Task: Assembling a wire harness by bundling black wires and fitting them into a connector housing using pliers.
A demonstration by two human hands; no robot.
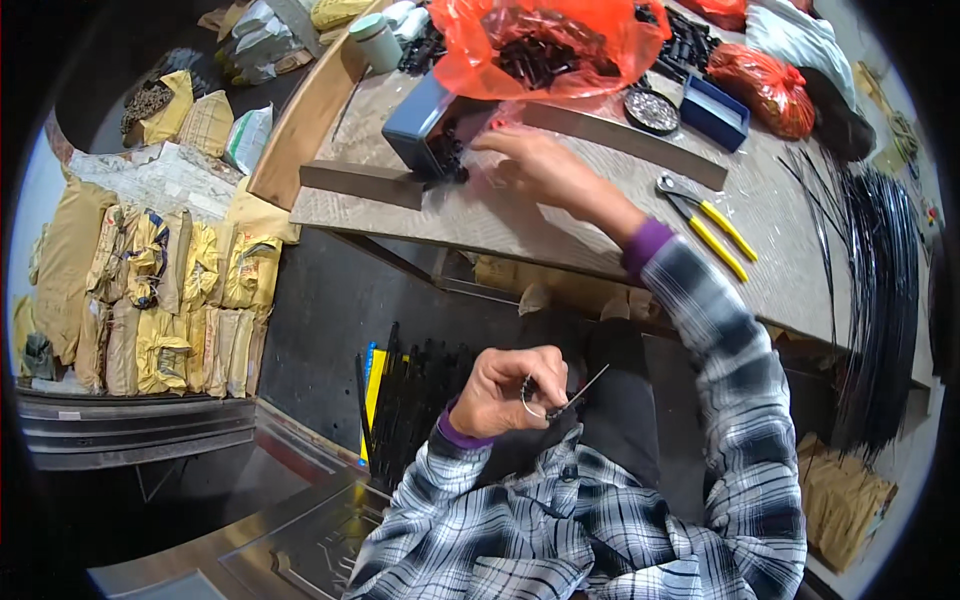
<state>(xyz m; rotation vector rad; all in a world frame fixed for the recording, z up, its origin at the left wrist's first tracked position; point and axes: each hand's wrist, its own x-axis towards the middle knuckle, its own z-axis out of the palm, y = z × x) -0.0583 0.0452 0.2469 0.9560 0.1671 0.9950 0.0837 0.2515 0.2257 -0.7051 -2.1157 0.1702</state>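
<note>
Over my lap, my left hand (512, 388) is closed in a pinch. From its fingertips sticks out a thin straight rod (590, 387) with a small dark piece at its base, and a thin curved wire (527, 398) shows by the thumb. My right hand (540, 172) reaches across the table next to a tipped blue-grey box (412, 122). Small black parts (446, 150) spill from the box's mouth. Motion smears the right fingertips, so whether they hold anything cannot be made out. Yellow-handled pliers (708, 226) lie to the right of that hand.
An orange plastic bag (470, 55) of black parts sits behind my right hand. Beyond a wooden strip (640, 148) are a round dish (651, 110) of small metal pieces and a blue tray (715, 112). Long black rods (875, 300) hang off the table's right side. Wrapped bundles (165, 300) stand left.
</note>
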